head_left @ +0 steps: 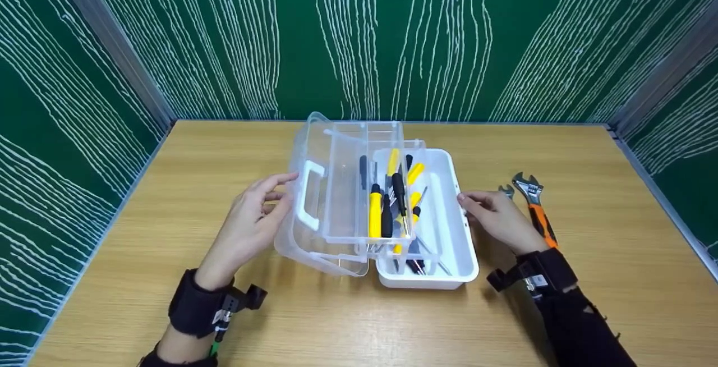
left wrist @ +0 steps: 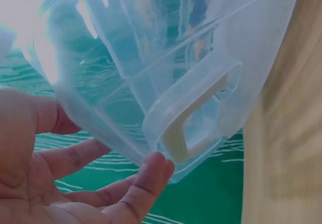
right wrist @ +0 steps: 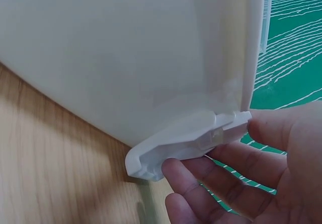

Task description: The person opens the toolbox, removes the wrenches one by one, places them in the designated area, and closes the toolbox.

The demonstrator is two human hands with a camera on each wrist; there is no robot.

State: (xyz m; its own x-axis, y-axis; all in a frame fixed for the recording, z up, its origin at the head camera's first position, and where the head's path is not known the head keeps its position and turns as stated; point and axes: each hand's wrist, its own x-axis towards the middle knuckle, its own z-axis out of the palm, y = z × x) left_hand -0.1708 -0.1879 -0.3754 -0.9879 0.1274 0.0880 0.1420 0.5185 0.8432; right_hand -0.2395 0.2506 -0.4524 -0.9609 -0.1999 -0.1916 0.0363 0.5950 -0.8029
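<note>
A toolbox with a white base (head_left: 449, 215) stands on the table, its clear lid (head_left: 336, 266) swung up to the left. My left hand (head_left: 244, 229) holds the lid's outer edge beside the white handle (head_left: 308, 221); in the left wrist view its fingertips reach the handle (left wrist: 173, 138). On the other side my right hand (head_left: 502, 218) pinches the white latch (right wrist: 176, 146) on the base's long side. A clear tray (head_left: 348, 239) raised beside the base holds a yellow screwdriver (head_left: 375, 212) and a black screwdriver (head_left: 399, 187). Several more tools lie in the base, partly hidden by the tray.
An adjustable wrench (head_left: 541, 218) with an orange handle lies right of the toolbox, behind my right hand. The head of a second wrench (head_left: 506, 191) shows next to it. Green walls (head_left: 314, 47) with white wavy lines enclose the wooden table (head_left: 224, 159) at the back and sides.
</note>
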